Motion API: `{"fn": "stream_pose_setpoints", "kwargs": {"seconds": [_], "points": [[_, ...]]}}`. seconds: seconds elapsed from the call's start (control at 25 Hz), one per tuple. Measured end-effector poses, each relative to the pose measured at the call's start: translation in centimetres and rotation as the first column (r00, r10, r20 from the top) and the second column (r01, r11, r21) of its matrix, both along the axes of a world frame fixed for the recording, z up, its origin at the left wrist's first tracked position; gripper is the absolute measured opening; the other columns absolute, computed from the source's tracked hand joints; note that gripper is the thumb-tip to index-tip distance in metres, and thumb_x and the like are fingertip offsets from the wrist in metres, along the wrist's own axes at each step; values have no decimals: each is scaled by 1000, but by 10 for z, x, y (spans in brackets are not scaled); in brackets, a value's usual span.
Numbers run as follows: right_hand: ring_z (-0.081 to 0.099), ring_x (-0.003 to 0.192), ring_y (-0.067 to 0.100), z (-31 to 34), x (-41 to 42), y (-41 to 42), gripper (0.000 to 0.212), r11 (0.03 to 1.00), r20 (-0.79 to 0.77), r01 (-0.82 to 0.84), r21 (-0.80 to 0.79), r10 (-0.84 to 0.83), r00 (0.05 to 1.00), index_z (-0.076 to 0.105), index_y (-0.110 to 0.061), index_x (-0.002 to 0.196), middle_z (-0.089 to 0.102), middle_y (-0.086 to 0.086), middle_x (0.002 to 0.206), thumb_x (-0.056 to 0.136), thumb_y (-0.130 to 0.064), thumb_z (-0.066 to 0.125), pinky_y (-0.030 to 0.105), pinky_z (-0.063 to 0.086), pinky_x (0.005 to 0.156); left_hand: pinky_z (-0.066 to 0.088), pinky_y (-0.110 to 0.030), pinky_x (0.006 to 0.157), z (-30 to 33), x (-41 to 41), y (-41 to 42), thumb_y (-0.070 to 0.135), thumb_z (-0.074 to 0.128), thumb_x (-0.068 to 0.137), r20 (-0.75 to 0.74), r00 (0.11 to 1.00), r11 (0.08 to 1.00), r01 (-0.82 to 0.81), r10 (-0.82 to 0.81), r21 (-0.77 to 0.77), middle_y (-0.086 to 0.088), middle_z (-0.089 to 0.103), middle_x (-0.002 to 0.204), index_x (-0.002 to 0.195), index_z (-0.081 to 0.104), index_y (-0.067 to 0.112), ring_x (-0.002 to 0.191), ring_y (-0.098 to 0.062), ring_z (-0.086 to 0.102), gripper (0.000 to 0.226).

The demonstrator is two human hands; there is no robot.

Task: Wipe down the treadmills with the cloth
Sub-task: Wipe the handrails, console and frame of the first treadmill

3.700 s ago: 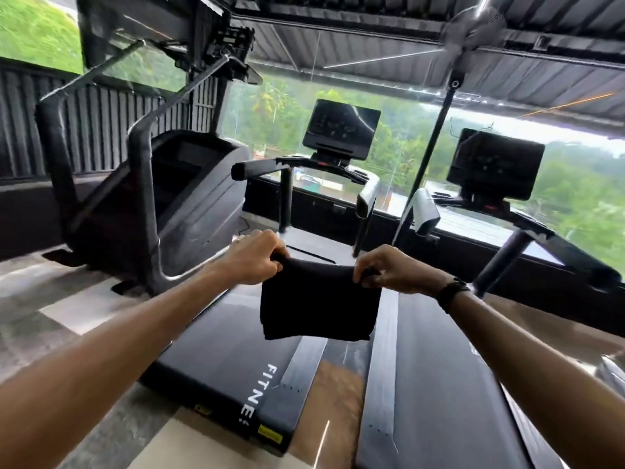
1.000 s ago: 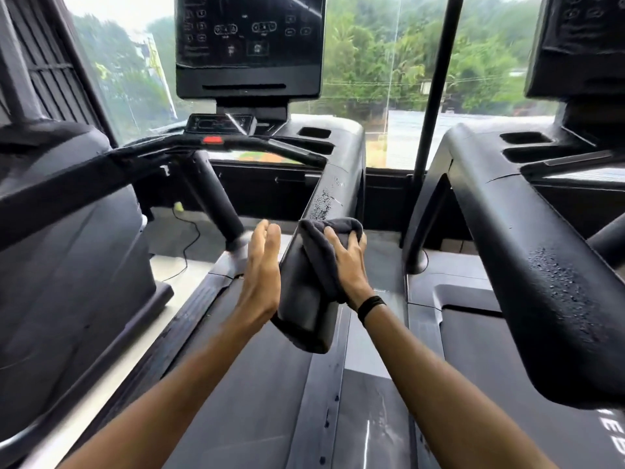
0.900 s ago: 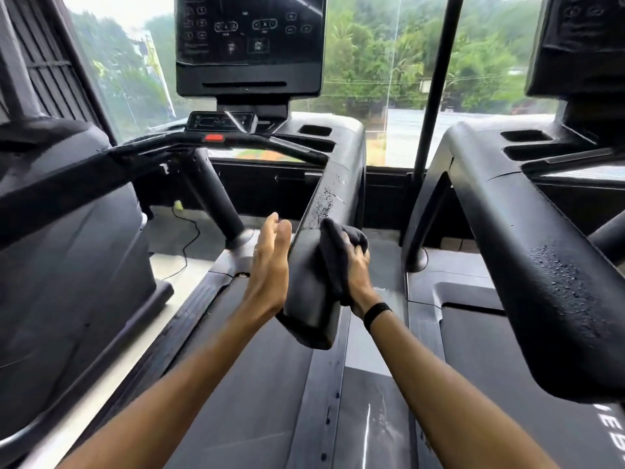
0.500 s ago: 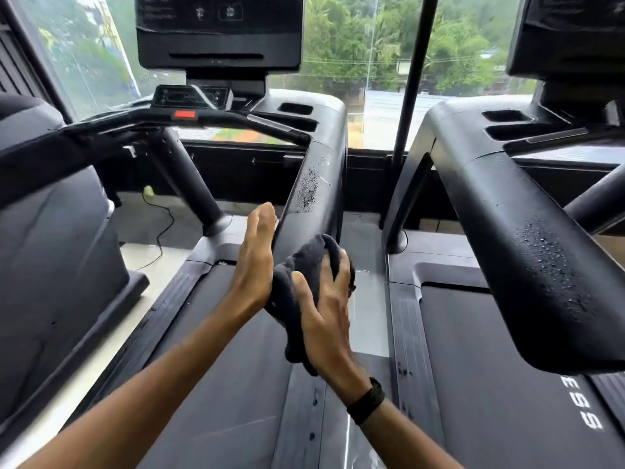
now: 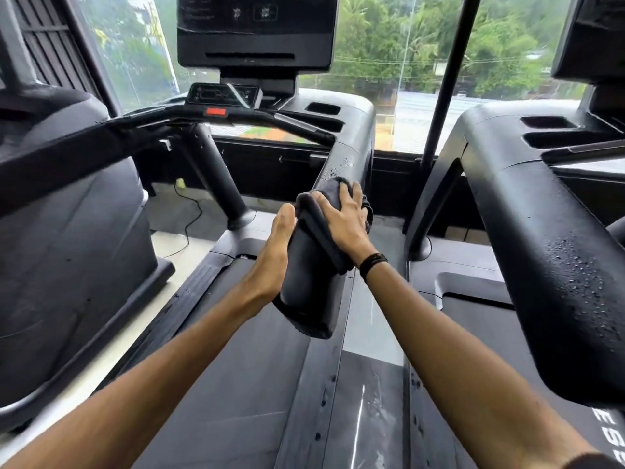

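I stand on a black treadmill, whose belt runs under my arms. My right hand presses a folded dark grey cloth flat onto the top of the treadmill's right handrail. Its fingers spread over the cloth. My left hand lies flat against the left side of the same handrail, fingers straight, holding nothing. Water drops sit on the rail just beyond the cloth. The console screen stands ahead.
A second treadmill is on the right, its wet handrail close to my right arm. A dark stair machine fills the left. A black pole rises between the treadmills. Windows with green trees are ahead.
My right hand has slid the cloth up the handrail from its near end toward the console. The left hand stays flat on the rail's left side. The view has moved closer.
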State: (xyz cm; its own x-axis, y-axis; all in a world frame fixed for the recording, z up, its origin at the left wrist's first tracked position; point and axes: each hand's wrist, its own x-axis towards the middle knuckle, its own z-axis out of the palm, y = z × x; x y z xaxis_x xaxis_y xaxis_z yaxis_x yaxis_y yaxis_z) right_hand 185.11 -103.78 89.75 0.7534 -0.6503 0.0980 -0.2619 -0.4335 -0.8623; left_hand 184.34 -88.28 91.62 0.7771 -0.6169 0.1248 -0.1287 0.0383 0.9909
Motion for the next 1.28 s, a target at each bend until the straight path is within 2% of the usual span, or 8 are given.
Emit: {"fn": "stream_pose_setpoints", "kwargs": {"seconds": [0.16,0.4,0.6,0.76,0.92,1.08,1.16,1.28], "points": [[21,147,35,-18,1,-10,97,963,33,99,251,-111,993,14,-24,158,5,-7,165,84,-77,47,50,20,120,19,-28,121,7,-6,7,47,19,107,34,999,988,-22,17,153,5,34,158,154,32,16,146,-7,30,58],[22,147,34,-27,-23,25,96,851,-80,204,484,-190,979,9,-18,158,5,6,164,88,-79,35,53,21,119,24,-43,122,3,-1,8,68,25,98,35,997,973,-77,71,218,-2,46,153,150,41,19,144,-19,38,73],[16,149,38,-16,-56,61,83,952,-77,126,278,-109,991,3,-19,159,-7,10,166,97,-68,28,54,16,120,23,-44,123,7,-5,10,88,33,77,6,1000,986,-27,27,162,-3,35,159,155,28,18,147,-17,33,105],[5,151,37,-5,-69,82,87,998,-102,-7,57,13,995,-6,-22,158,-20,13,164,95,-70,29,56,11,119,19,-28,120,13,-10,13,72,32,93,71,997,984,15,-28,175,9,32,156,157,20,19,142,-5,31,84],[2,151,38,-3,-62,74,78,996,-108,-35,-81,26,994,-5,-24,158,-20,11,164,99,-64,26,57,12,117,15,-9,101,16,-2,2,43,26,104,98,993,983,45,-63,177,13,18,159,159,6,27,138,6,20,61],[0,151,42,1,-42,58,67,984,-120,-64,-167,44,992,0,-29,159,-20,9,164,103,-55,25,60,9,117,18,-21,118,10,26,-16,57,29,100,11,997,988,78,-81,137,4,28,160,159,14,24,148,-8,26,69],[-3,150,44,4,-30,48,65,980,-134,-83,-181,59,989,0,-30,159,-22,8,164,103,-54,25,62,6,117,19,-36,124,6,42,-27,81,38,87,-33,995,990,96,-93,106,1,31,160,158,20,24,147,-11,31,92],[-6,150,45,8,-13,32,65,978,-143,-102,-183,76,987,1,-28,158,-22,9,164,104,-52,25,64,3,117,19,-39,124,-3,64,-45,92,40,72,-41,995,992,91,-88,88,2,30,161,157,21,26,147,-10,29,110]]}}
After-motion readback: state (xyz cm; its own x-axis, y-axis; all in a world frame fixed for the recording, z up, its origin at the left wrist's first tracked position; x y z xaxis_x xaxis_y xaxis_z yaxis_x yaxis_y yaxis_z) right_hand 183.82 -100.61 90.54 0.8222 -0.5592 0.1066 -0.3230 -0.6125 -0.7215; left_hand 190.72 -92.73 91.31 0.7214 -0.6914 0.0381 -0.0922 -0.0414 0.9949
